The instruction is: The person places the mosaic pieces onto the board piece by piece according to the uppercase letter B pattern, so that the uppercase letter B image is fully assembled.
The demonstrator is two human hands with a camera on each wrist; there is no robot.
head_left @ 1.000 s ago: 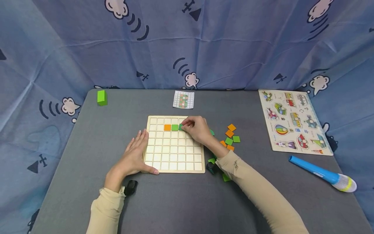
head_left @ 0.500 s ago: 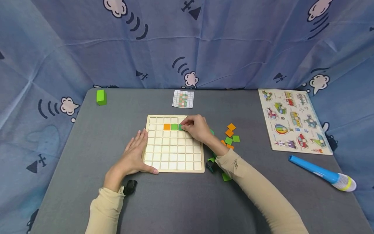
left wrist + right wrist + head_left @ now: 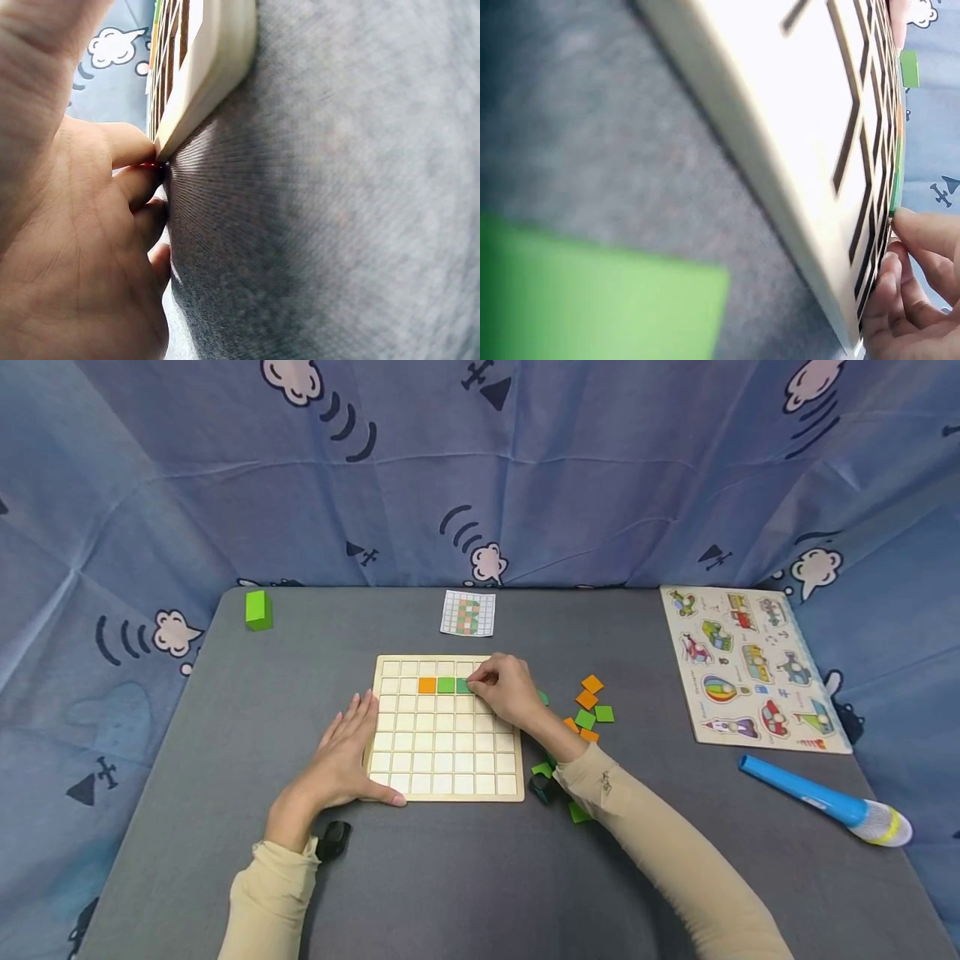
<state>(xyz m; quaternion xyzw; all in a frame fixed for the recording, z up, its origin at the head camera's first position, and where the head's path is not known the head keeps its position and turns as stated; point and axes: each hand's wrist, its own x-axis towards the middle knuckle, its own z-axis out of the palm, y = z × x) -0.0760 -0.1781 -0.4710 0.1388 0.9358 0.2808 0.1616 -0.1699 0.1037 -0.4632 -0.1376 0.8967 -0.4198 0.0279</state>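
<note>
A pale wooden grid board (image 3: pixel 444 741) lies on the table. In its second row sit an orange tile (image 3: pixel 427 685), a light green tile (image 3: pixel 446 685) and a darker green tile (image 3: pixel 462 686). My right hand (image 3: pixel 506 689) pinches the darker green tile at its right side; the fingertips (image 3: pixel 904 219) meet it in the right wrist view. My left hand (image 3: pixel 347 758) rests along the board's left edge, fingers straight and thumb at the front edge. In the left wrist view, the palm (image 3: pixel 82 232) faces the board's corner (image 3: pixel 187 112).
Several loose orange and green tiles (image 3: pixel 587 699) lie right of the board, some under the right forearm. A pattern card (image 3: pixel 468 613) lies behind. A green block (image 3: pixel 258 610) stands back left, a picture puzzle (image 3: pixel 756 668) and a blue microphone (image 3: pixel 806 792) at the right.
My right fingertips have shifted slightly right, so more of the darker green tile shows in its cell. The left hand stays in place on the board.
</note>
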